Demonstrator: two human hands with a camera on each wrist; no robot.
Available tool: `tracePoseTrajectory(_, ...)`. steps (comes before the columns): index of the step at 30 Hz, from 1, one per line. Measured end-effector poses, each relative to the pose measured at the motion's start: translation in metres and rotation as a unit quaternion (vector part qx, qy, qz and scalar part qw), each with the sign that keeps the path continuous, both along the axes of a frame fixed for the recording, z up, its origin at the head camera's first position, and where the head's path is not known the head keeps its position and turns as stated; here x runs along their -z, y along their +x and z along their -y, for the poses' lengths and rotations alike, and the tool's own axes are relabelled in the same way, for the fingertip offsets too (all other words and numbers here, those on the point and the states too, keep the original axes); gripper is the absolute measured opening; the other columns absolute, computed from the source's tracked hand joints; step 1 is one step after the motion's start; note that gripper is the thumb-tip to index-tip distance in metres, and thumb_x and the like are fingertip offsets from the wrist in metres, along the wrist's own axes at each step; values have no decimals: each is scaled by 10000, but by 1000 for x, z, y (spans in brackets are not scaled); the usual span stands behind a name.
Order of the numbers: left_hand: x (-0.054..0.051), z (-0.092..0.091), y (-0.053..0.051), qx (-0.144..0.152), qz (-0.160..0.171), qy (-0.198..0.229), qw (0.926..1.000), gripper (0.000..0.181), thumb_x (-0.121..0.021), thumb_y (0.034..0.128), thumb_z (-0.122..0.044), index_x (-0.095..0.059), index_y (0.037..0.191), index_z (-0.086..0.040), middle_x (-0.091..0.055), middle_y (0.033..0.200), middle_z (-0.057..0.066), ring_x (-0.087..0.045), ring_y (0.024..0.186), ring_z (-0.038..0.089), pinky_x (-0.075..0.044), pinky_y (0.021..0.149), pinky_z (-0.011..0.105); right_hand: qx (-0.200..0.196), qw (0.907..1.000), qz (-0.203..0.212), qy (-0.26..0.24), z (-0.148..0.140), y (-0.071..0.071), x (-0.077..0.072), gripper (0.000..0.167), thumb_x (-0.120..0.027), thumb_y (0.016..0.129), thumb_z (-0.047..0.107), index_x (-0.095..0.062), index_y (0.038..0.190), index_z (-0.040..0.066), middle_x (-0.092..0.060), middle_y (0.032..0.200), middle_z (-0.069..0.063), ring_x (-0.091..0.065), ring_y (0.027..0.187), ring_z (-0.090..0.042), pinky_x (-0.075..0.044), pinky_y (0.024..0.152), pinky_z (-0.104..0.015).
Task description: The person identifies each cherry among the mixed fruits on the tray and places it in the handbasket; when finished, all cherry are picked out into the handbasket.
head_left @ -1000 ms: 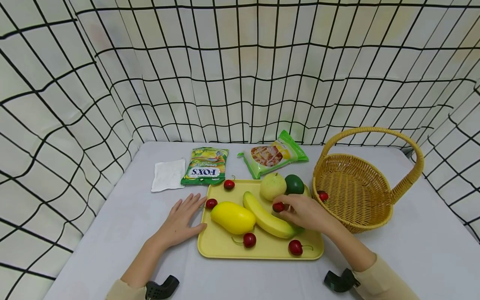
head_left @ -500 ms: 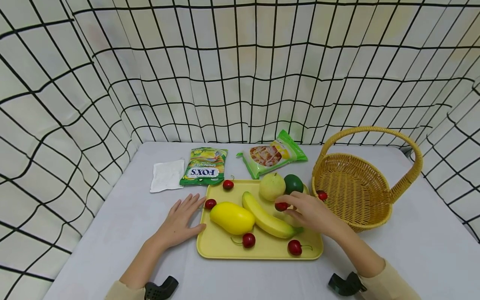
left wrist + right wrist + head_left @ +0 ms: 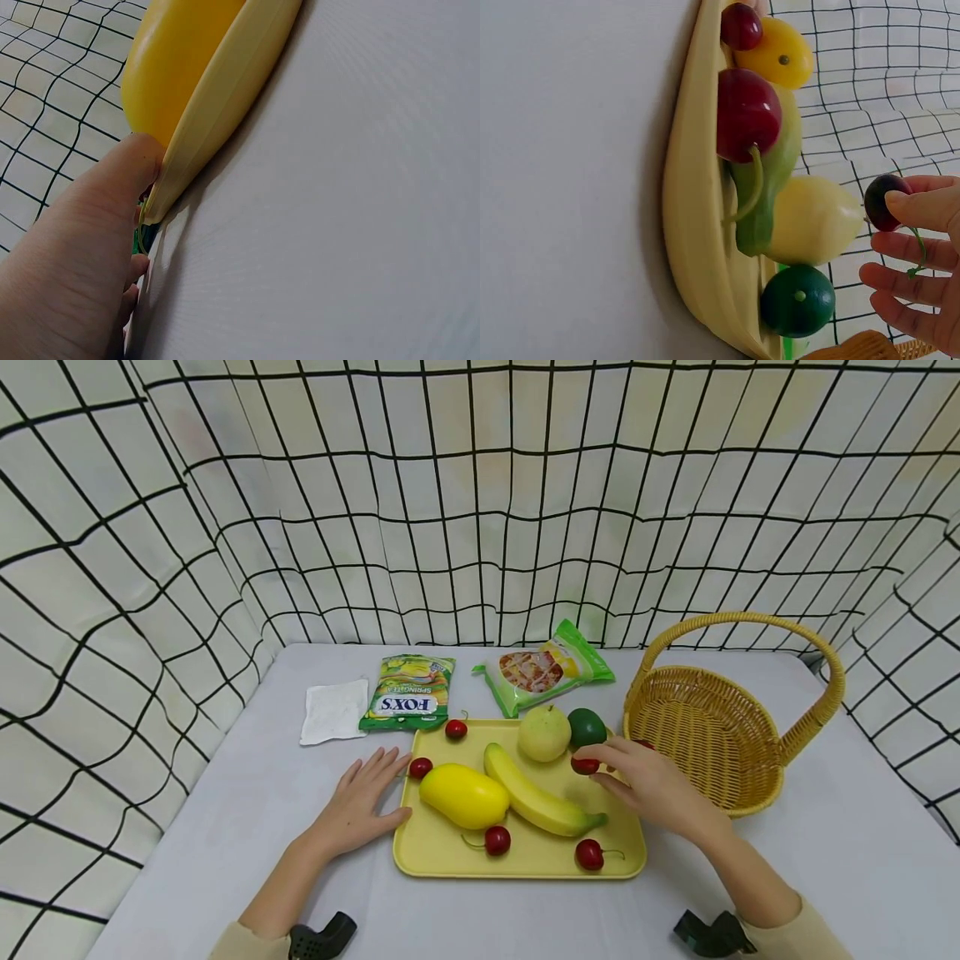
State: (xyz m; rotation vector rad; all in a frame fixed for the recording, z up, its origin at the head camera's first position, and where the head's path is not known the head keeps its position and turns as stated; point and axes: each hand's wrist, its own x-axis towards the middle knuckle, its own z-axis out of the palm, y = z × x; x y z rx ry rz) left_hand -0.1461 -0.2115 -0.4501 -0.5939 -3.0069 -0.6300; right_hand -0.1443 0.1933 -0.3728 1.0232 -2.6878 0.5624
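Between thumb and forefinger, my right hand (image 3: 652, 781) pinches a dark red cherry (image 3: 585, 766) above the right part of the yellow tray (image 3: 525, 867). In the right wrist view this cherry (image 3: 885, 202) hangs its green stem below the thumb of the hand (image 3: 930, 255). My left hand (image 3: 356, 806) lies with spread fingers at the tray's left edge, its thumb touching the rim. On the tray are a mango (image 3: 465, 796), a banana (image 3: 536, 797), a pale green round fruit (image 3: 544, 733), a dark green fruit (image 3: 587, 727) and several cherries (image 3: 497, 841).
A wicker basket (image 3: 701, 735) with a tall handle stands right of the tray, a cherry partly visible inside, behind the right hand. Behind the tray lie a FOX'S bag (image 3: 408, 692), a green snack packet (image 3: 546, 670) and a white square packet (image 3: 334, 712).
My right hand has moved right with the cherry, away from the banana and towards the basket. The left hand stays at the tray's edge.
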Motion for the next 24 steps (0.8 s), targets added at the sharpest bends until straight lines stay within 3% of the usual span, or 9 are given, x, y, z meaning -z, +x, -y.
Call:
tracePoseTrajectory(6,0,0,0,2,-21,10,10000,736,-607,806,-464,-350,1419,-149,-289,1466,136,-169,1360,330,-63,1072,548,251,9996,-115,-48,-10,1,-2,375,-708,797,117,-600,1129,254,-589,955,75,-544,766,-78,-484,609,-241)
tracePoseTrajectory(13,-1,1,0,-41,58,21,10000,731,-603,810,-456,-345,1422,-151,-278,1472,130,-156,1364,324,-46,1076,541,379,9982,-400,-224,-20,0,-5,341,-712,788,101,-613,1101,195,-638,971,25,-570,870,-145,-498,704,-334)
tracePoseTrajectory(24,1,0,0,-26,15,16,10000,732,-600,810,-459,-341,1424,-155,-274,1475,125,-159,1365,319,-47,1076,541,937,9952,115,-257,-39,-4,-4,312,-665,834,109,-576,1131,144,-639,958,12,-580,840,-165,-504,690,-372)
